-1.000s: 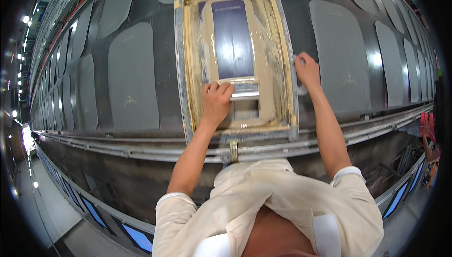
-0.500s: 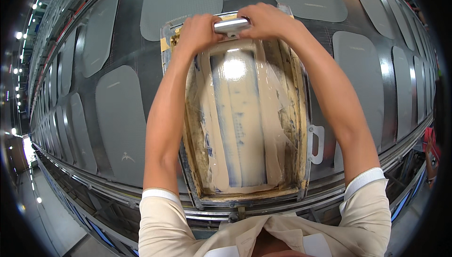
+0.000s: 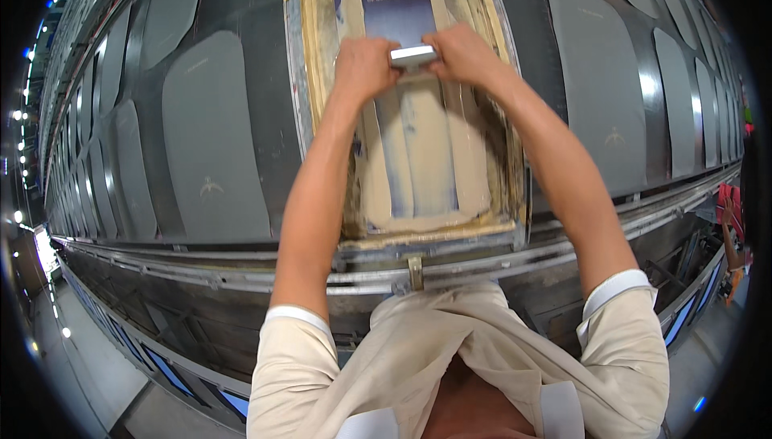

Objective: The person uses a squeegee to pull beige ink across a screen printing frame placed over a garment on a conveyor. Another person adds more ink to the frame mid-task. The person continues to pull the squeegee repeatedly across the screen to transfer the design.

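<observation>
Small lights (image 3: pixel 18 217) (some bluish) dot the left side.

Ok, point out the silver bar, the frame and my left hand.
Silver bar (image 3: pixel 413 56): head view, middle of its top.
Frame (image 3: pixel 434 237): head view, near rim.
Left hand (image 3: pixel 367 67): head view, back of the hand.

Dark table (image 3: pixel 270 77) — grey panels (image 3: pixel 211 137) and a framed screen (image 3: pixel 438 238) on top.

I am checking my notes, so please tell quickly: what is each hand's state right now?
Left hand: closed, holding the squeegee by its left end.
Right hand: closed, holding the squeegee by its right end.
</observation>
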### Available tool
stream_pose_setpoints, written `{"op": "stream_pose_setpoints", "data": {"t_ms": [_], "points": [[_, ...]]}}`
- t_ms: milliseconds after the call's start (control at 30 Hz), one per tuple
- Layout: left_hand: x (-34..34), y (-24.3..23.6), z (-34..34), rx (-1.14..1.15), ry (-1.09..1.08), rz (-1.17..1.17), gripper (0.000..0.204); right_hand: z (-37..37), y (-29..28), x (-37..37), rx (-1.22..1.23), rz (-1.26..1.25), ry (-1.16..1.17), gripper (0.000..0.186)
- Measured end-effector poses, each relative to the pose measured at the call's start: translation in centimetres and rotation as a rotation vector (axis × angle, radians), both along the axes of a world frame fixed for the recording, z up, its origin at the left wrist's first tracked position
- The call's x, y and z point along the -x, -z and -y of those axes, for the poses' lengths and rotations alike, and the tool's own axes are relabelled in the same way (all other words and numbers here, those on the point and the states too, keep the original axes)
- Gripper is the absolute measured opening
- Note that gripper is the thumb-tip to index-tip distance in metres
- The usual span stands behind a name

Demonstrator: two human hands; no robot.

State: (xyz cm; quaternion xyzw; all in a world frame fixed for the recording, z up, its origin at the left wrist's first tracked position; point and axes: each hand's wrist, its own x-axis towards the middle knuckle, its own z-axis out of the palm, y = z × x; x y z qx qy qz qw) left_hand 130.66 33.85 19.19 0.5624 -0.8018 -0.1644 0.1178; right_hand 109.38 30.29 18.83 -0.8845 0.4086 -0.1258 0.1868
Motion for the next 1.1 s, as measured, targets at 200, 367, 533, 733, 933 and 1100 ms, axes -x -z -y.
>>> {"op": "stream_pose_setpoints", "data": {"t_ms": [200,367,533,733,933,1100], "points": [[2.8,-1.1,-21.4,0.038,0.003,-0.079,0.027,-21.2,-1.3,3.0,-0.074,-0.017,-0.058,0.027],[3.0,-1.9,-22.9,0.002,-0.006,-0.091,0.024,-22.8,-1.9,3.4,-0.071,-0.021,-0.102,0.025],[0.8,-1.4,-8.2,0.12,-0.014,-0.049,0.018,-8.2,-1.6,1.1,-0.004,-0.003,-0.046,0.019],[-1.8,-1.2,14.2,0.159,-0.003,0.049,0.021,14.1,-1.3,-1.6,0.014,-0.008,0.022,0.026],[-2.9,0.4,21.4,-0.028,-0.02,-0.011,0.032,21.5,0.5,-2.7,-0.124,0.008,0.025,0.028],[-2.5,0.6,17.9,0.056,-0.011,0.028,0.029,18.0,0.4,-2.6,-0.082,-0.002,0.018,0.025]]}}
